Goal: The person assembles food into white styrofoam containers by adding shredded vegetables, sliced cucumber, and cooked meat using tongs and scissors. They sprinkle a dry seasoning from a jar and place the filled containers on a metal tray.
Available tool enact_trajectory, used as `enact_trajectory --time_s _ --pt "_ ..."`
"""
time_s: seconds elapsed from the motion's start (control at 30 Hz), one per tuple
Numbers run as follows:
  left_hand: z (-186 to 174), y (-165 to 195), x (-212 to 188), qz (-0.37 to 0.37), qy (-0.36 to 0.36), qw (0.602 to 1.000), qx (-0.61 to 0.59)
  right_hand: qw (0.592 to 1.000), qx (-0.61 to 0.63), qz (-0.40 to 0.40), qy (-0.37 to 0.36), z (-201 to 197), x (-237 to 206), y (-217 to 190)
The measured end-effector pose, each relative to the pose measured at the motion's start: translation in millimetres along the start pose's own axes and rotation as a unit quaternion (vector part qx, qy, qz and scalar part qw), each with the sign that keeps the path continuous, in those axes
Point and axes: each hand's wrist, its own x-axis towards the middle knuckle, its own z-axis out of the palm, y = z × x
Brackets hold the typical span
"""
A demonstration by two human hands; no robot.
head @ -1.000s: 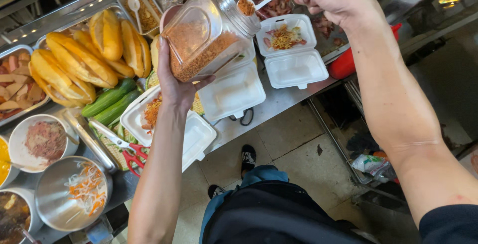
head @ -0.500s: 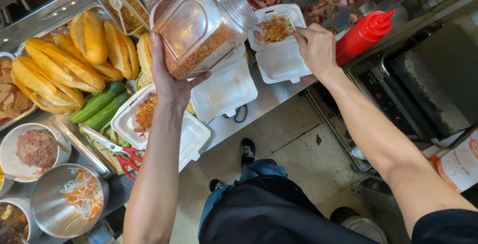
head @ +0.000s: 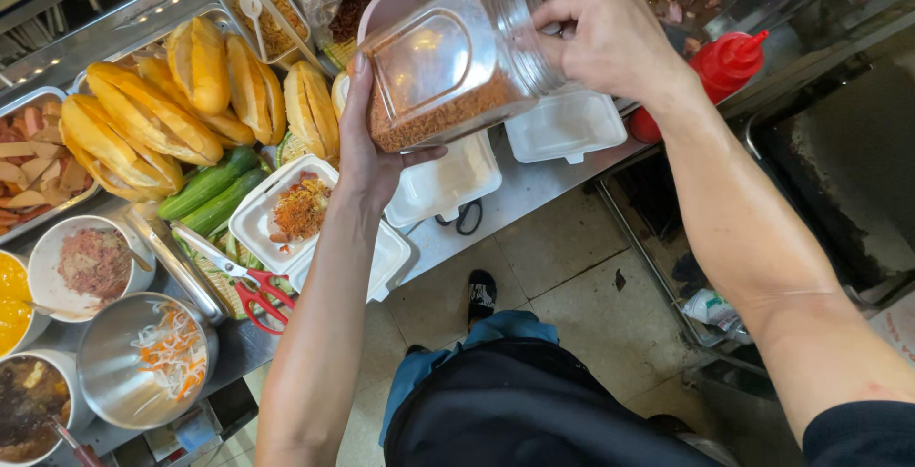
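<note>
Moved back from the foam box to the mouth of the clear plastic jar (head: 448,67): right hand (head: 610,38), gripping there. Left hand (head: 376,148) cupping it tilted above the counter, reddish-brown flakes settled low.

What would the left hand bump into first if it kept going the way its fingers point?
The left hand cradles the clear plastic jar from below, fingers pointing up and away. Going straight on, it would probably meet the pink lid just beyond its fingertips, though depth is hard to judge from above.
</note>
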Motion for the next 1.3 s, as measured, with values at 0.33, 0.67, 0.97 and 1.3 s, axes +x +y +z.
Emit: enact_trajectory --time_s 0.33,0.67,0.97,1.3 --pt "3.7 4.7 2.1 -0.023 0.057 0.997 -0.057 0.969 0.210 0.123 0.041 -10.0 8.0 20.8" --pt "-4.5 -2.9 12.0 0.024 0.094 0.995 -0.034 0.980 -0.028 0.083 0.180 47.2 -47.8 126.4" --pt "-9.1 0.6 0.7 -0.018 0.062 0.994 -0.089 0.966 0.043 0.112 0.229 21.6 -48.9 65.0" --pt "-57.1 -17.2 -78.0 -0.011 -0.114 0.950 -0.290 0.689 0.710 0.128 -0.061 96.3 46.0 -53.4"
